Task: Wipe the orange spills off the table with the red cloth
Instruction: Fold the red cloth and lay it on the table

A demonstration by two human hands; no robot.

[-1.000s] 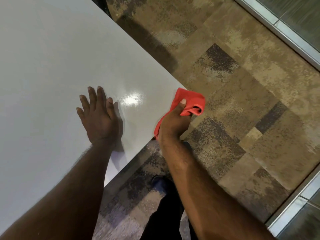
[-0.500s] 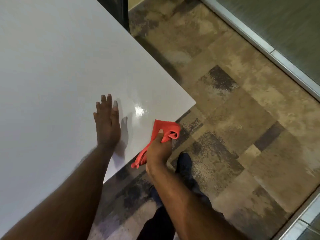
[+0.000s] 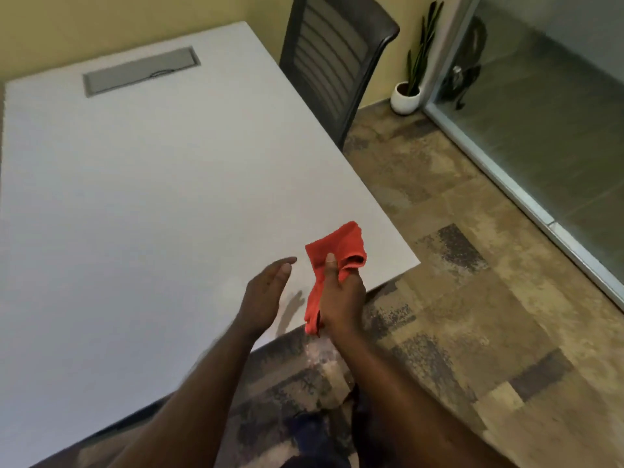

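- Near the lower centre of the frame: red cloth [image 3: 337, 261], bunched, gripped in the right hand [image 3: 341, 298]; thumb pressed on top, one end dangling below the fist. Appears held just above the table [image 3: 135, 197] at its near right corner, not pressed flat.
- Left hand [image 3: 266, 292]: open, fingers together, holding nothing, just left of the cloth; casts a shadow on the table, so likely raised off it.
- Table surface: white, no orange spill visible anywhere in view. Grey inset panel [image 3: 141, 70] at upper left.
- Surroundings: dark chair [image 3: 337, 59] at the table's far right edge; potted plant [image 3: 407, 92] at upper right, glass partition [image 3: 540, 130] beyond.
- Judgement: wiping looks finished or nearly so.
- Risks: pale residue may be missed against the glare-prone white top; a bunched cloth could smear, not lift; the dangling end could drip onto the carpet [image 3: 472, 298].
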